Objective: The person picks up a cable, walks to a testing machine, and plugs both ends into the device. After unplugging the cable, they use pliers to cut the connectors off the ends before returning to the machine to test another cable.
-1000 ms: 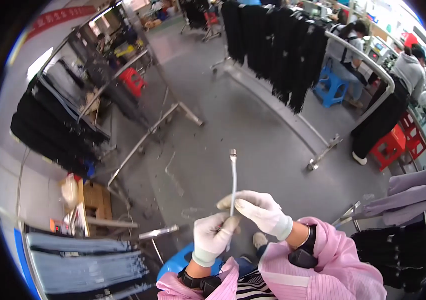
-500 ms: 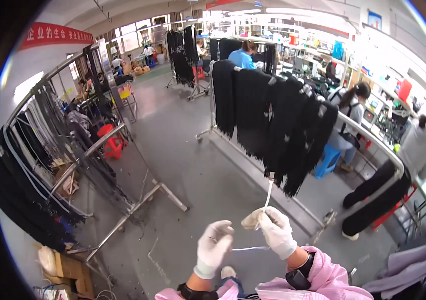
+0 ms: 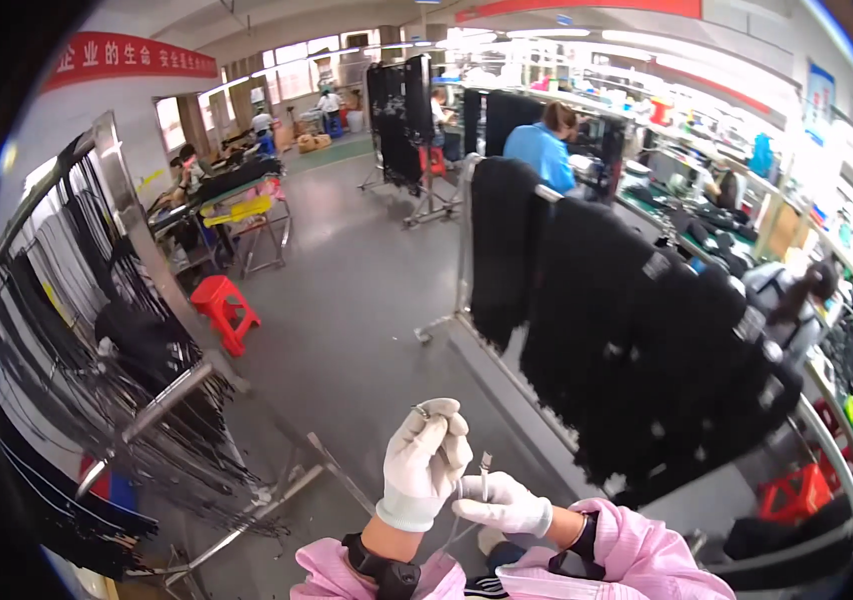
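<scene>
A grey floor (image 3: 337, 290) runs away from me to the far windows (image 3: 297, 68), with a red stool (image 3: 224, 312) standing on it at the left. Thick black garments (image 3: 637, 345) hang from a rack on the right, and a person in a blue top (image 3: 539, 152) is beyond them.

Near me, just above my pink sleeves (image 3: 637, 555), is the pale cord (image 3: 485, 486). It is slim and whitish, topped by a short, dull metal tip (image 3: 486, 461) that looks a little wider than the cord. That end stands almost upright out of my right hand (image 3: 514, 506), whose white-gloved fingers are closed around it. Below them a thin pale strand (image 3: 450, 540) slants down to the left; I can't tell whether it is the same cord.

My left hand (image 3: 421, 470), gloved too, is raised just to the left, its fingers bunched together and pinching a small dark bit (image 3: 421, 409), too small to make out.
</scene>
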`<state>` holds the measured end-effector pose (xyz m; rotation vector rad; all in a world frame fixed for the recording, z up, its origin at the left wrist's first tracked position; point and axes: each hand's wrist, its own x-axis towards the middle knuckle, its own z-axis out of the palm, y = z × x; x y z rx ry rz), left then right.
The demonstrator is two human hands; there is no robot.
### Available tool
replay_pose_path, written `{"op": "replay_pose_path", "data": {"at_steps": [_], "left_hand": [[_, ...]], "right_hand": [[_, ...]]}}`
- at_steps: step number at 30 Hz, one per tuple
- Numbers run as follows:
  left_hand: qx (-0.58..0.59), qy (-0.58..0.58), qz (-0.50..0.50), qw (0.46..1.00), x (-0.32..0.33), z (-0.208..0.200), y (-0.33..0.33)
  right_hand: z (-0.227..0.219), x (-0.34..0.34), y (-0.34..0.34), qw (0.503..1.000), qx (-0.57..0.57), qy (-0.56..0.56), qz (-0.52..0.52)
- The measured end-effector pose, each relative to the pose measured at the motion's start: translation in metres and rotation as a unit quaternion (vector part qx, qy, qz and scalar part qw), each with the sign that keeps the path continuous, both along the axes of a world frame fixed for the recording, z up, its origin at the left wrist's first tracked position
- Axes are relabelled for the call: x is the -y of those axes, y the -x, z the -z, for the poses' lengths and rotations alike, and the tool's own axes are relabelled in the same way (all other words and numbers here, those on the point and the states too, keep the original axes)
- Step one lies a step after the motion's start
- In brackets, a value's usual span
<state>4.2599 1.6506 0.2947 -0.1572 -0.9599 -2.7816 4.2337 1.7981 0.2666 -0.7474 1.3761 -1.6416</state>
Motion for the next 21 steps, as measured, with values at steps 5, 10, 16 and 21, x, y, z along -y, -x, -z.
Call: {"op": "replay_pose_path", "data": {"at_steps": [5, 10, 16, 21], "left_hand": [[0.019, 0.023, -0.094, 0.995, 0.101, -0.015, 0.120], [0.072, 0.122, -0.163, 0.976, 0.231, 0.048, 0.243], [0.098, 0.244, -0.169, 0.950, 0.389, 0.052, 0.399], [0.117, 0.266, -0.168, 0.942, 0.530, 0.052, 0.526]], "right_hand": [[-0.011, 0.107, 0.143, 0.994, -0.096, -0.011, -0.046], [-0.023, 0.245, 0.289, 0.987, -0.102, -0.079, 0.094], [-0.048, 0.392, 0.477, 0.957, -0.141, -0.091, 0.237], [-0.078, 0.487, 0.638, 0.897, -0.183, -0.077, 0.395]]}}
